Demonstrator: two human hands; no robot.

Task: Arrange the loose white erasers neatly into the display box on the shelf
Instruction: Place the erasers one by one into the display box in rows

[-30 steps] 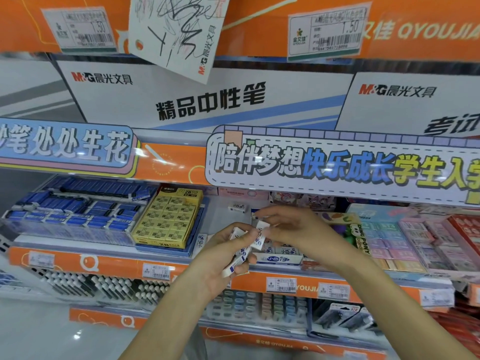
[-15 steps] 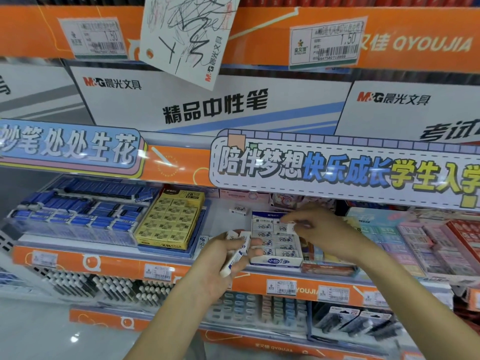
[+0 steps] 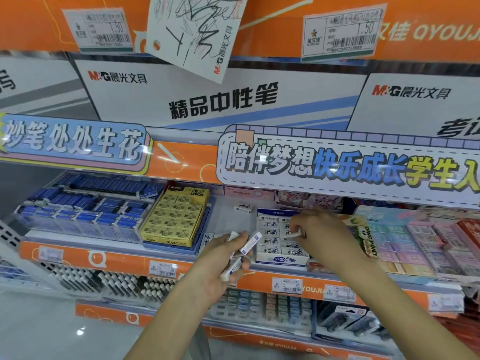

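Observation:
A white and blue display box (image 3: 281, 260) stands on the middle shelf, filled with rows of white erasers (image 3: 270, 226). My left hand (image 3: 223, 258) hovers just left of the box and is shut on several loose white erasers (image 3: 250, 242). My right hand (image 3: 319, 232) rests over the right side of the box, its fingers pinching one white eraser (image 3: 294, 233) down among the rows. One loose white eraser (image 3: 243, 207) lies on the bare shelf behind the box, and another (image 3: 208, 239) shows beside my left hand.
A yellow box of 2B erasers (image 3: 176, 216) sits left of the bare shelf patch, with blue erasers (image 3: 85, 203) further left. Pastel erasers (image 3: 405, 237) fill the right. An overhanging banner (image 3: 337, 167) caps the shelf. Orange shelf edge (image 3: 130, 261) with price tags runs in front.
My right hand has moved from my left hand to the box with one eraser and lowered it into the right rows. My left hand stays beside the box holding the rest.

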